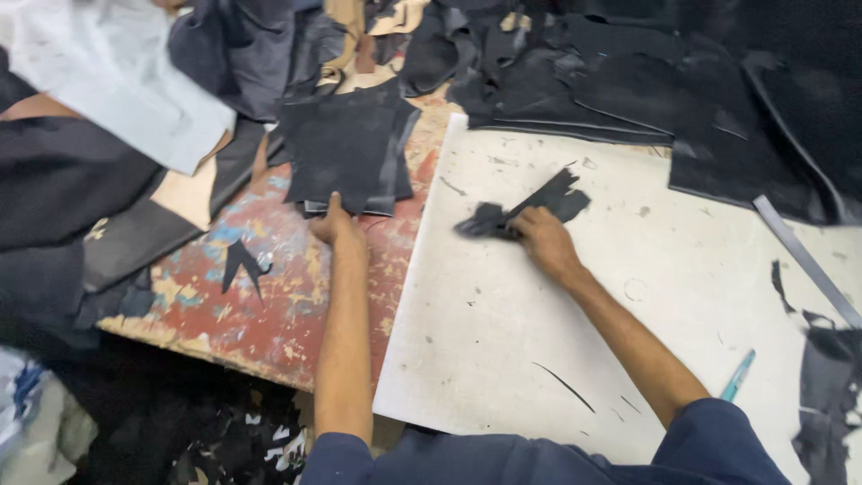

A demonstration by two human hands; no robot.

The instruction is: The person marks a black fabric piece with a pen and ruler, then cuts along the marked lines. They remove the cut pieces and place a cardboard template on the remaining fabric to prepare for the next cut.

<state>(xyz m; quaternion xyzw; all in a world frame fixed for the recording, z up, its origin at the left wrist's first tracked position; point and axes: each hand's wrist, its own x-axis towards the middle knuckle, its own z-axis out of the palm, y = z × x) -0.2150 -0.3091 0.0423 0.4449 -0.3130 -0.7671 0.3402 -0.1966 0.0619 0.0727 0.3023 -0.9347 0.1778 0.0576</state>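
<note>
1. Left hand (pixel 336 224): fingers closed on the near edge of a stack of black cut pieces (pixel 346 148), lying on the worn red table (pixel 269 305).
2. Right hand (pixel 541 238): gripping black scraps (pixel 530 208) near the far edge of the white cutting board (pixel 503 341).
3. Teal pen (pixel 737 375): at the board's near right corner.

A flat black stack (pixel 346 148) lay on the red counter; dark scraps (pixel 525 208) sat bunched on the white board.
</note>
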